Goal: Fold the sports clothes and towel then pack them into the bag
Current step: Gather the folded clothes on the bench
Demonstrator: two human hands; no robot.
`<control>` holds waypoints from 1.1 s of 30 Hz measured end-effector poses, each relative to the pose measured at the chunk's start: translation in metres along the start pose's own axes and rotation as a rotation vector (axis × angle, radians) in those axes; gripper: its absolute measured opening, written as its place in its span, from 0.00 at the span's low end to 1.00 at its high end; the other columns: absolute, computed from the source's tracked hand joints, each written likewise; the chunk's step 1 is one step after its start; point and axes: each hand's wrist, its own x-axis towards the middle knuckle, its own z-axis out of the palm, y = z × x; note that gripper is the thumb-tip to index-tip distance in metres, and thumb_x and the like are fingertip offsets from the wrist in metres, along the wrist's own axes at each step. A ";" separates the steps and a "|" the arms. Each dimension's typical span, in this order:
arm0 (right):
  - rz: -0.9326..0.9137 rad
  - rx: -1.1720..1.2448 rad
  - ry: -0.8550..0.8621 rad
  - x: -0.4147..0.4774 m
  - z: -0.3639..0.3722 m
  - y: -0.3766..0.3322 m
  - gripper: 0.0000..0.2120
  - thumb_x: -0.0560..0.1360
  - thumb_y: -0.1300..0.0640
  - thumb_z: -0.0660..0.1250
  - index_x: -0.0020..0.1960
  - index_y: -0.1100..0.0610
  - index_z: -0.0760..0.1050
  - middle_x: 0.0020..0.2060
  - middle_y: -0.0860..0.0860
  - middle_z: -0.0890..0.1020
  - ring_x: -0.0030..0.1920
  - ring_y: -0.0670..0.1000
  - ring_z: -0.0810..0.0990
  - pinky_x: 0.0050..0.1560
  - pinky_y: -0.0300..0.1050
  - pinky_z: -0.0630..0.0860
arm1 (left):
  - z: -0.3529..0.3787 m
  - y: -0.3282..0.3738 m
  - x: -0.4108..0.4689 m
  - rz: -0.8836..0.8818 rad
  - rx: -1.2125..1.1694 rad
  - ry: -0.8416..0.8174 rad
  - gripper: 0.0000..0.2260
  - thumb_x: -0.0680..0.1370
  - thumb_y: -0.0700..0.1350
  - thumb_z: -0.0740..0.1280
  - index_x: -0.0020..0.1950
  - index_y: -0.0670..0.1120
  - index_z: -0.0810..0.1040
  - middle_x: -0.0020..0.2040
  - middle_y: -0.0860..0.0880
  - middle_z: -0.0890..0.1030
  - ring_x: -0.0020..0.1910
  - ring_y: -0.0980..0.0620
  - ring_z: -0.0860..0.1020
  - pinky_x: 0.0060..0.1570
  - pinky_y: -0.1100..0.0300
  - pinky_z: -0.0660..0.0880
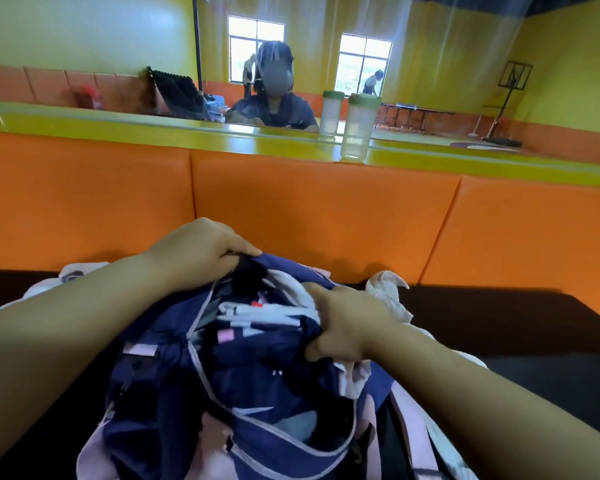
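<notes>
Head view: a navy sports bag (257,441) with pale pink trim is seen in the lower centre of the frame, lying on a dark surface (516,323) with its zipped top pulled open. The left hand (194,251) is placed at the far, upper-left end of the opening; its fingers are curled over the bag's rim and a fold of dark fabric is pinched under them, the forefinger laid along the top edge. The right hand (347,323) is set at the right side of the opening, its fingers closed round a white and navy garment (257,313), which is blurred. Most of the garment is already lodged inside the bag, left of the right fingers and below the left ones, while a pale corner of it is left hanging over the bag's right edge beneath the right palm. A crumpled pinkish-white cloth (388,285) is seen just behind the right hand, outside the bag, and another pale cloth (73,271) is partly hidden behind the left forearm at mid left. A pink strap (413,427) is trailed off the bag toward the lower right. Orange padded panels (309,209) are ranged across the middle of the frame, topped by a green ledge (187,133) on which a clear plastic bottle (357,126) with a green lid is stood, right of centre, against a wall mirror (84,46) in which it is doubled.
</notes>
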 end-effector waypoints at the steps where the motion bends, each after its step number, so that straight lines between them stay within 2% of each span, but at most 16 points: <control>1: 0.046 0.015 0.016 -0.002 -0.002 0.002 0.32 0.59 0.40 0.73 0.58 0.45 0.64 0.42 0.50 0.76 0.45 0.57 0.76 0.44 0.53 0.77 | 0.000 0.002 0.000 0.016 0.001 -0.004 0.15 0.76 0.40 0.65 0.57 0.57 0.81 0.41 0.60 0.76 0.45 0.54 0.76 0.40 0.65 0.68; 4: 0.149 0.007 0.030 -0.005 0.000 0.003 0.31 0.60 0.41 0.73 0.55 0.49 0.60 0.36 0.49 0.72 0.41 0.56 0.75 0.41 0.51 0.75 | 0.002 0.010 0.001 0.059 0.007 -0.020 0.14 0.76 0.43 0.66 0.57 0.58 0.81 0.40 0.62 0.73 0.43 0.58 0.75 0.42 0.61 0.70; 7: 0.232 0.040 0.036 -0.004 0.010 -0.001 0.35 0.60 0.43 0.73 0.58 0.52 0.57 0.36 0.49 0.76 0.40 0.56 0.76 0.38 0.50 0.75 | 0.002 0.015 0.000 0.082 0.024 -0.020 0.12 0.76 0.45 0.66 0.56 0.57 0.81 0.40 0.62 0.73 0.37 0.66 0.70 0.38 0.64 0.68; 11: 0.355 0.256 0.083 0.002 0.022 -0.008 0.39 0.61 0.44 0.72 0.63 0.53 0.55 0.39 0.49 0.77 0.36 0.54 0.77 0.36 0.49 0.77 | 0.004 0.023 0.000 0.111 0.039 0.011 0.11 0.75 0.45 0.67 0.56 0.55 0.82 0.39 0.61 0.73 0.35 0.67 0.69 0.34 0.70 0.62; 13: 0.425 0.373 0.109 0.007 0.027 -0.012 0.43 0.61 0.42 0.72 0.67 0.53 0.52 0.39 0.49 0.78 0.36 0.54 0.77 0.33 0.47 0.74 | 0.004 0.026 0.000 0.120 0.037 0.028 0.12 0.75 0.43 0.66 0.56 0.54 0.82 0.39 0.59 0.74 0.34 0.65 0.69 0.34 0.71 0.61; 16: 0.490 0.492 0.089 0.013 0.038 -0.021 0.48 0.61 0.43 0.73 0.70 0.51 0.48 0.45 0.52 0.79 0.42 0.57 0.78 0.34 0.46 0.73 | 0.006 0.027 -0.003 0.110 0.056 0.026 0.17 0.71 0.49 0.59 0.56 0.55 0.82 0.42 0.58 0.76 0.39 0.59 0.73 0.34 0.67 0.64; 18: 0.512 0.520 0.049 0.015 0.050 -0.031 0.52 0.59 0.40 0.74 0.72 0.49 0.45 0.54 0.55 0.77 0.49 0.59 0.78 0.41 0.50 0.77 | 0.009 0.025 -0.007 0.087 0.109 0.023 0.20 0.70 0.51 0.55 0.57 0.58 0.81 0.48 0.58 0.79 0.45 0.55 0.76 0.37 0.62 0.66; 20: 0.502 0.528 -0.004 0.013 0.059 -0.037 0.56 0.56 0.34 0.74 0.72 0.48 0.45 0.61 0.59 0.72 0.53 0.60 0.77 0.45 0.52 0.78 | 0.016 0.022 -0.014 0.087 0.158 0.012 0.21 0.70 0.51 0.54 0.58 0.58 0.80 0.53 0.58 0.78 0.50 0.54 0.77 0.38 0.61 0.68; 23: 0.440 0.671 -0.103 0.005 0.053 -0.034 0.58 0.57 0.28 0.71 0.74 0.48 0.44 0.70 0.61 0.60 0.60 0.61 0.73 0.53 0.52 0.74 | 0.030 0.018 -0.025 0.075 0.134 0.006 0.20 0.72 0.50 0.54 0.58 0.57 0.79 0.54 0.57 0.77 0.49 0.52 0.78 0.36 0.61 0.68; 24: 0.425 0.718 -0.133 0.002 0.049 -0.028 0.57 0.59 0.28 0.70 0.75 0.49 0.44 0.72 0.60 0.57 0.61 0.60 0.71 0.55 0.52 0.72 | 0.034 0.017 -0.028 0.072 0.122 0.015 0.19 0.72 0.50 0.54 0.58 0.56 0.80 0.53 0.56 0.78 0.48 0.51 0.78 0.35 0.60 0.69; 26: 0.404 0.761 -0.161 -0.001 0.047 -0.015 0.47 0.67 0.31 0.67 0.74 0.50 0.47 0.72 0.60 0.57 0.61 0.59 0.70 0.53 0.51 0.72 | 0.040 0.017 -0.032 0.100 0.126 0.036 0.17 0.74 0.51 0.57 0.57 0.54 0.80 0.51 0.53 0.78 0.46 0.48 0.78 0.36 0.56 0.73; 29: 0.353 0.740 -0.107 -0.004 0.053 -0.002 0.26 0.76 0.42 0.63 0.65 0.51 0.54 0.62 0.62 0.69 0.50 0.59 0.76 0.42 0.50 0.74 | 0.053 0.025 -0.038 0.149 0.183 0.065 0.19 0.73 0.59 0.57 0.56 0.53 0.79 0.51 0.50 0.77 0.46 0.46 0.76 0.40 0.50 0.75; 31: 0.337 0.768 -0.039 -0.006 0.058 0.002 0.19 0.76 0.47 0.62 0.60 0.51 0.56 0.52 0.61 0.77 0.45 0.58 0.79 0.46 0.54 0.76 | 0.064 0.035 -0.042 0.123 0.273 0.028 0.25 0.71 0.67 0.55 0.57 0.54 0.78 0.55 0.49 0.75 0.52 0.44 0.75 0.46 0.48 0.74; 33: 0.335 0.791 0.000 -0.008 0.062 0.004 0.16 0.75 0.49 0.61 0.57 0.50 0.57 0.46 0.59 0.79 0.45 0.59 0.80 0.48 0.57 0.76 | 0.071 0.046 -0.045 0.065 0.372 -0.111 0.31 0.69 0.72 0.51 0.64 0.57 0.72 0.65 0.48 0.69 0.62 0.43 0.68 0.57 0.45 0.67</control>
